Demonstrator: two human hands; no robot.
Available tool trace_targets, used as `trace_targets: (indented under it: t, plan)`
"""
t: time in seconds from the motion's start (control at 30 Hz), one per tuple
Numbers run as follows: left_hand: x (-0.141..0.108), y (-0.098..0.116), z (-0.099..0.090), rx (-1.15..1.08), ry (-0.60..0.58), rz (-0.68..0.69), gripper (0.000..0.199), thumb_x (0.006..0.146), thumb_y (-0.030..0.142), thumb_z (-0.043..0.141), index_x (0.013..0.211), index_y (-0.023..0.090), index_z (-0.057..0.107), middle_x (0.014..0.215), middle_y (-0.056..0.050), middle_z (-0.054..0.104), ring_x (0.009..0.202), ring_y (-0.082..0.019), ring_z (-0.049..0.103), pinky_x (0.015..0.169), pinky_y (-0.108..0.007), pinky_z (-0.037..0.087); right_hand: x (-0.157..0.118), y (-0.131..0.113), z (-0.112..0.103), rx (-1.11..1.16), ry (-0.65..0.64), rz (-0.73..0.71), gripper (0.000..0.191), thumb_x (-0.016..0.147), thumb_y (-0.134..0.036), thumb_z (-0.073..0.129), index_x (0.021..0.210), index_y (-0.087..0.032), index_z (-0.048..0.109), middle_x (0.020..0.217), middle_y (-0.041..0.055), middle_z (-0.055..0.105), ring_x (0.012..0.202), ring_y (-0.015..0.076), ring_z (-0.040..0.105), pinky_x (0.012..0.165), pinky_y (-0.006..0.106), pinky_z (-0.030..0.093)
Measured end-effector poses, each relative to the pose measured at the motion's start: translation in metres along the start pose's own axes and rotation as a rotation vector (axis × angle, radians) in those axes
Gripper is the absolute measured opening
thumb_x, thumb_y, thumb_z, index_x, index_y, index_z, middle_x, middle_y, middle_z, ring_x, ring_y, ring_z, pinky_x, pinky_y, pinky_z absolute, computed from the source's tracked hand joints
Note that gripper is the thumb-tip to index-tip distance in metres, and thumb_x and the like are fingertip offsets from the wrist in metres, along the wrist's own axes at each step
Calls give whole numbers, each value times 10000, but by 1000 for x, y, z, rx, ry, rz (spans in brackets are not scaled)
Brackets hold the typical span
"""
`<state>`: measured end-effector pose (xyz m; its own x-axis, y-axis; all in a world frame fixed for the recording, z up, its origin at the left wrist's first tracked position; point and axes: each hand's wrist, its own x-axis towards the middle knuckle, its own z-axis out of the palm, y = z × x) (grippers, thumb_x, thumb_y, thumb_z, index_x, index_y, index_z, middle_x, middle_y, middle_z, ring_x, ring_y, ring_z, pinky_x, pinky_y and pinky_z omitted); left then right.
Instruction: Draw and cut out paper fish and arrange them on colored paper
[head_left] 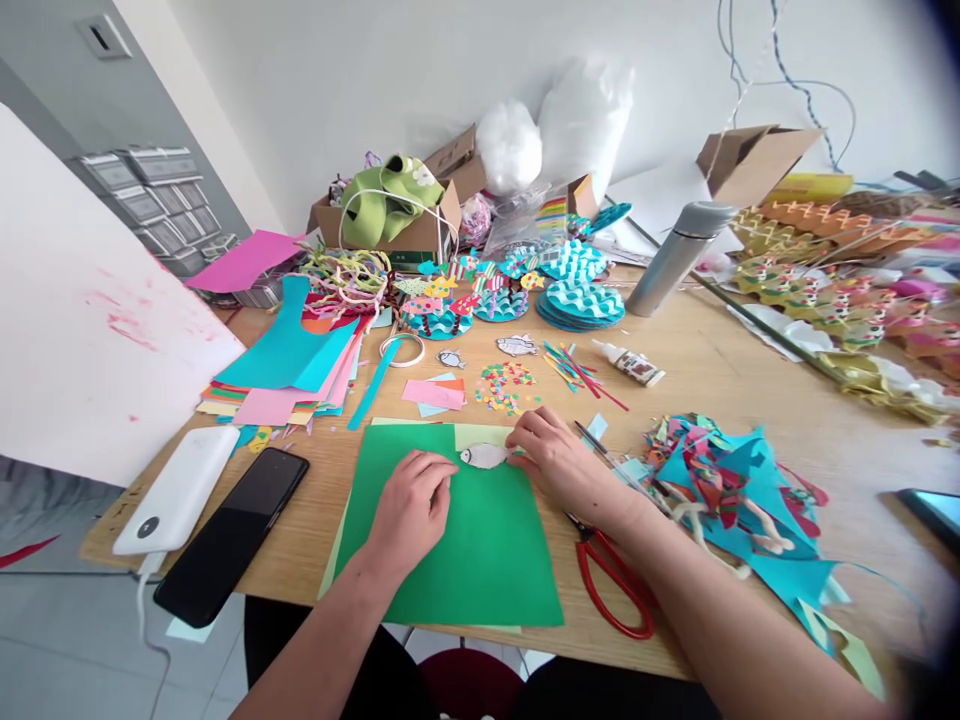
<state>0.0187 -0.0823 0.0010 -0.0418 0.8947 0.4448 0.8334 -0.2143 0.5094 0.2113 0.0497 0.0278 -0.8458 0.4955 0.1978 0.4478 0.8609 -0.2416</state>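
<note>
A small white paper fish [484, 456] with drawn black outlines lies over a pale green strip of paper [480, 435] at the top of a green sheet [465, 560]. My right hand [559, 460] has its fingertips closed at the tail of the fish. To the left, my left hand [416, 500] rests on the green sheet, fingers loosely bent and thumb a little apart, just short of the fish's head; nothing shows in it. Red-handled scissors [616, 590] lie under my right forearm, their blades partly hidden.
Behind are two paper fish cutouts [517, 345], confetti dots [506, 388], thin paper strips [577, 370] and a glue bottle [630, 362]. A phone [232, 535] and power bank [176, 490] lie left. Paper scraps [735, 480] are heaped right; a steel flask [679, 258] stands behind.
</note>
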Motion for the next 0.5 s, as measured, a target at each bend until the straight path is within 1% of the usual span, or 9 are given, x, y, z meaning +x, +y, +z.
trace_targets:
  t: [0.07, 0.13, 0.2, 0.27, 0.33, 0.4, 0.43, 0.5]
  plan:
    - [0, 1, 0, 0, 3, -2, 255, 871, 66, 472, 944, 198, 678, 931, -53, 694, 882, -191, 617, 814, -360, 518, -1, 0, -1, 45, 25, 3, 111, 901, -220, 559, 864, -166, 649, 917, 130, 614, 922, 263, 513, 800, 388, 450]
    - [1, 1, 0, 4, 12, -3, 256, 868, 69, 476, 940, 202, 683, 928, -53, 696, 880, -190, 621, 804, -354, 522, -2, 0, -3, 142, 41, 23, 133, 914, -200, 523, 834, -178, 627, 874, 108, 625, 891, 241, 526, 775, 362, 450]
    - [1, 1, 0, 12, 26, 1, 258, 864, 73, 480, 935, 207, 689, 918, -53, 697, 872, -190, 625, 790, -349, 527, -3, 0, -6, 278, 73, 79, 160, 921, -200, 490, 812, -193, 607, 820, 74, 632, 838, 207, 544, 743, 326, 445]
    - [1, 0, 0, 21, 35, 6, 254, 862, 81, 484, 933, 208, 692, 912, -54, 699, 864, -189, 628, 781, -345, 531, -3, 1, -9, 418, 103, 165, 151, 911, -234, 494, 809, -201, 600, 788, 40, 638, 768, 171, 559, 702, 290, 437]
    - [0, 0, 1, 33, 40, 13, 246, 864, 86, 482, 937, 204, 686, 916, -55, 699, 860, -187, 631, 782, -343, 533, -2, 1, -12, 532, 62, 241, 144, 888, -278, 518, 810, -198, 609, 747, 14, 642, 686, 142, 554, 650, 261, 423]
    - [-1, -1, 1, 48, 51, 15, 245, 870, 85, 472, 963, 196, 670, 935, -58, 696, 873, -188, 633, 798, -344, 533, -2, 1, -12, 596, -31, 278, 149, 864, -293, 539, 799, -190, 625, 702, -1, 645, 629, 126, 537, 605, 242, 403]
    - [-1, 0, 1, 58, 58, 15, 250, 874, 83, 465, 985, 193, 660, 948, -61, 693, 885, -189, 633, 807, -346, 533, -2, 0, -12, 604, -72, 283, 147, 855, -288, 546, 791, -186, 631, 688, -4, 644, 618, 122, 533, 593, 236, 396]
    - [-2, 1, 1, 77, 59, 18, 277, 881, 77, 446, 1041, 193, 639, 987, -67, 684, 923, -194, 631, 832, -352, 532, -2, -1, -10, 578, -109, 284, 130, 839, -261, 557, 783, -177, 639, 688, 2, 641, 617, 121, 534, 584, 230, 388]
